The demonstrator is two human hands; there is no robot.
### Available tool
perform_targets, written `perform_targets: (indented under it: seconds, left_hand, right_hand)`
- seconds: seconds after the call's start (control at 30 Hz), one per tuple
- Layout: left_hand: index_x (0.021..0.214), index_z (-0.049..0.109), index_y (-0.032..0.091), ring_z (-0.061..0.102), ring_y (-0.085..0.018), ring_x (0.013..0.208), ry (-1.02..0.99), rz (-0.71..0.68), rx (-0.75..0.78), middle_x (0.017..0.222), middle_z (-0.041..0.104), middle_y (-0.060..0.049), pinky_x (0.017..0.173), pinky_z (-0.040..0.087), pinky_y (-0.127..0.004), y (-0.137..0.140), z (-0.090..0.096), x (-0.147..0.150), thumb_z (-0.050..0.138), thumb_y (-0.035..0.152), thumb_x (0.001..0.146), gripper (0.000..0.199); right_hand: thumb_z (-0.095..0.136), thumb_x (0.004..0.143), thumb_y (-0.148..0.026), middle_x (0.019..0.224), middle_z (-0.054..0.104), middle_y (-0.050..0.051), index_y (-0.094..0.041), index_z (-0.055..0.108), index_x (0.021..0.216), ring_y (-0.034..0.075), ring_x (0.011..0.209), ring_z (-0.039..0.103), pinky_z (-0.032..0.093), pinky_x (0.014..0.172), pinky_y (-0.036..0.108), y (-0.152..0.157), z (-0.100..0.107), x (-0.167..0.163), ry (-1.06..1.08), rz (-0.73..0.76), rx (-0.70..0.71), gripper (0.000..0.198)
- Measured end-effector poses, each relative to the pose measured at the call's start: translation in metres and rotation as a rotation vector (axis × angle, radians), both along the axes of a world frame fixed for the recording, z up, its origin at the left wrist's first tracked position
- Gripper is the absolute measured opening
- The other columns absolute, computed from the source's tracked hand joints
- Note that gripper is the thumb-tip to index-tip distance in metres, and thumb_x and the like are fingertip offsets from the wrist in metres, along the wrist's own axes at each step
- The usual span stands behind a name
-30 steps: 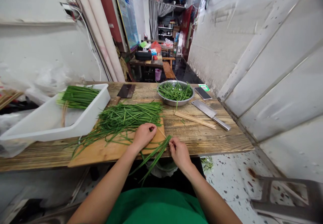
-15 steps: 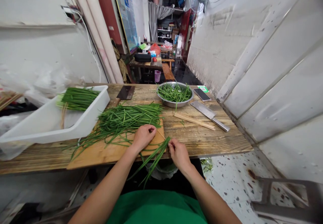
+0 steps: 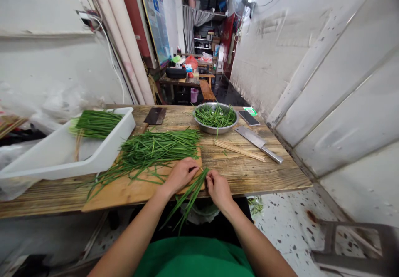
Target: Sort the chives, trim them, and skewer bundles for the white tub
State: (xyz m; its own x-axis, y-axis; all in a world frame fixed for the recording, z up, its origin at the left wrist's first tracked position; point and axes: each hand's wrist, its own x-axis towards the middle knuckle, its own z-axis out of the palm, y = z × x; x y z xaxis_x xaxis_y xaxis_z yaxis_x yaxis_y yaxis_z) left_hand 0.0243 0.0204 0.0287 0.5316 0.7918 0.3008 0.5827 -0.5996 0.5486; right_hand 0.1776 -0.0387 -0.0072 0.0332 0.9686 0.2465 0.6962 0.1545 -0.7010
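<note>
My left hand (image 3: 183, 173) is closed on a thin bamboo skewer (image 3: 200, 168), of which only a short bit shows beside the chive ends. Pinched in my right hand (image 3: 218, 187) is a small bunch of garlic chives (image 3: 192, 194), its long leaves drooping toward me past the table edge. The two hands are close together, the bunch between them. Behind my left hand, a large heap of chives (image 3: 158, 146) covers much of the wooden cutting board (image 3: 124, 194).
A steel bowl (image 3: 203, 128) of chives stands at the back. To its right lie a phone (image 3: 249, 118), a cleaver (image 3: 254, 137) and several bamboo skewers (image 3: 240, 150). A white tray (image 3: 102, 160) with bundled chives (image 3: 96, 123) is at left. A stool (image 3: 355, 260) stands at lower right.
My left hand has moved right and slightly down with the skewer, closer to the bunch. Less of the skewer shows now. My right hand has shifted slightly left.
</note>
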Motion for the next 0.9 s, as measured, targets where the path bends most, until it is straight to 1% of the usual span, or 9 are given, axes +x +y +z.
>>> perform_targets:
  seconds: [0.07,0.1,0.23,0.3,0.43,0.57,0.7,0.77,0.9]
  left_hand:
    - [0.078,0.065,0.018,0.053,-0.013,0.076,-0.021,-0.061,-0.003,0.078,0.06,-0.003,0.071,0.04,-0.023,-0.002,0.002,0.0,0.045,0.024,0.082,0.022]
    - [0.079,0.065,0.018,0.053,-0.013,0.076,-0.034,-0.044,0.006,0.079,0.06,-0.004,0.071,0.041,-0.024,-0.002,0.002,-0.002,0.044,0.024,0.082,0.022]
    - [0.082,0.064,0.018,0.052,-0.014,0.075,-0.033,0.173,0.064,0.08,0.059,-0.004,0.072,0.04,-0.026,0.005,0.002,-0.018,0.044,0.028,0.082,0.023]
    - [0.079,0.063,0.018,0.052,-0.014,0.073,0.023,0.22,0.05,0.078,0.058,-0.003,0.07,0.04,-0.026,0.009,0.001,-0.025,0.047,0.031,0.08,0.021]
    - [0.072,0.062,0.017,0.051,-0.014,0.067,0.124,0.236,-0.011,0.072,0.056,-0.002,0.063,0.039,-0.025,0.011,0.0,-0.022,0.055,0.036,0.073,0.02]
    - [0.071,0.062,0.017,0.052,-0.014,0.068,0.167,0.239,-0.005,0.074,0.057,-0.003,0.063,0.038,-0.025,0.012,0.002,-0.009,0.053,0.028,0.073,0.013]
    - [0.068,0.06,0.016,0.052,-0.015,0.067,0.179,0.24,0.009,0.071,0.058,-0.003,0.063,0.038,-0.025,0.014,0.005,-0.003,0.049,0.021,0.074,0.014]
    - [0.07,0.06,0.016,0.053,-0.014,0.066,0.156,0.259,-0.006,0.07,0.06,-0.003,0.062,0.038,-0.024,0.014,0.005,-0.004,0.047,0.019,0.074,0.014]
    - [0.088,0.062,0.016,0.056,-0.015,0.069,0.088,0.254,-0.065,0.075,0.064,-0.003,0.064,0.041,-0.024,0.018,0.001,-0.01,0.045,0.021,0.076,0.022]
  right_hand:
    - [0.038,0.079,-0.015,0.061,0.058,0.0,-0.02,0.053,0.077,0.014,0.055,0.055,0.034,0.053,0.02,0.003,0.0,-0.001,-0.001,-0.003,0.005,0.016]
    - [0.038,0.079,-0.015,0.061,0.058,0.0,-0.02,0.053,0.077,0.014,0.055,0.055,0.034,0.054,0.02,0.004,0.001,-0.002,-0.001,-0.005,0.008,0.016]
    - [0.037,0.08,-0.016,0.061,0.058,0.0,-0.02,0.053,0.077,0.014,0.056,0.055,0.035,0.054,0.02,0.004,-0.001,-0.002,0.021,-0.009,0.028,0.016]
    - [0.037,0.08,-0.016,0.063,0.058,0.0,-0.019,0.053,0.076,0.014,0.057,0.056,0.036,0.056,0.02,0.003,-0.001,-0.002,0.044,-0.005,0.045,0.017]
    - [0.036,0.081,-0.017,0.064,0.059,0.0,-0.019,0.052,0.076,0.014,0.058,0.056,0.036,0.056,0.02,0.0,-0.002,-0.002,0.071,-0.003,0.051,0.018]
    - [0.035,0.082,-0.018,0.063,0.058,0.0,-0.019,0.052,0.076,0.014,0.056,0.055,0.036,0.056,0.021,-0.006,-0.004,0.0,0.056,-0.009,0.044,0.018]
    - [0.035,0.081,-0.019,0.061,0.057,0.0,-0.019,0.052,0.077,0.014,0.055,0.055,0.036,0.055,0.02,-0.011,-0.005,0.004,0.053,-0.034,0.046,0.018]
    - [0.035,0.081,-0.019,0.06,0.057,0.0,-0.02,0.052,0.076,0.014,0.054,0.055,0.036,0.054,0.021,-0.012,-0.004,0.006,0.047,-0.036,0.042,0.018]
    - [0.035,0.081,-0.019,0.062,0.058,0.001,-0.02,0.052,0.077,0.015,0.055,0.056,0.036,0.055,0.021,-0.012,-0.004,0.006,0.026,-0.026,0.032,0.017]
